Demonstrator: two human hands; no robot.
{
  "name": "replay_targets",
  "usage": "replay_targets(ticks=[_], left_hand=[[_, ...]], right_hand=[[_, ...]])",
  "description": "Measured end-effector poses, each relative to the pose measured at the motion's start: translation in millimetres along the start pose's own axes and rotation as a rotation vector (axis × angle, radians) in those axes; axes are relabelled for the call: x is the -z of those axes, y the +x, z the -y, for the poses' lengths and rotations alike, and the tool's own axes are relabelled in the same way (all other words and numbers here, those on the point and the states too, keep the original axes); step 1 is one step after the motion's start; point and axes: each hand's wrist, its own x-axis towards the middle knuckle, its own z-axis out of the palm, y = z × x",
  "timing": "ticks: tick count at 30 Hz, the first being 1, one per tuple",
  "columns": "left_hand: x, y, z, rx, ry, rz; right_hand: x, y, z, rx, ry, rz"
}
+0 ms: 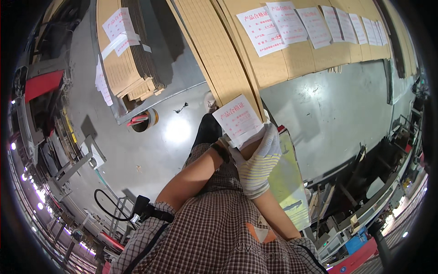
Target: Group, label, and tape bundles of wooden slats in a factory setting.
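Note:
A long brown cardboard bundle (213,50) runs from the far edge toward my body. On its near end lies a white paper label (238,119) with red print. My right hand (261,166), in a white knit glove with yellow and grey stripes, wraps round the right side of that near end, with its fingers closed. My left hand (232,153) is at the lower left corner of the label. Its fingers are mostly hidden by the label and the cardboard, and a dark band circles the wrist.
At the far right lies a row of cardboard bundles (299,61), with several similar labels. Another labelled cardboard stack (119,59) stands at the far left. Beside it on the grey floor is a tape roll (145,120). A yellow-green board (288,182) lies right of my body.

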Motion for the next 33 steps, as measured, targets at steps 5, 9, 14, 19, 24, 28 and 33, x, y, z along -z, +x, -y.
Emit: replay_targets(ticks=[5, 9, 14, 19, 24, 28, 33], left_hand=[[12, -50, -14, -0.006, -0.010, -0.195], [-44, -147, -85, -0.084, 0.862, -0.423], [-126, -113, -82, -0.424, 0.848, -0.457], [-141, -87, -93, -0.384, 1.196, -0.503], [-119, -74, -69, -0.453, 1.130, -0.471], [-129, -82, -73, -0.422, 1.055, -0.643], [-114, -76, -87, -0.315, 1.064, -0.363]], right_hand=[[-6, -5, 1, -0.010, -0.037, 0.014], [-3, -4, 2, -0.045, -0.105, 0.043], [-11, -5, -1, 0.026, -0.126, -0.054], [41, 36, 10, -0.275, 0.742, 0.346], [86, 72, 24, 0.501, 0.203, 0.401], [96, 110, -18, 0.342, 0.198, 0.573], [-3, 110, -135, -0.124, 0.551, 0.760]])
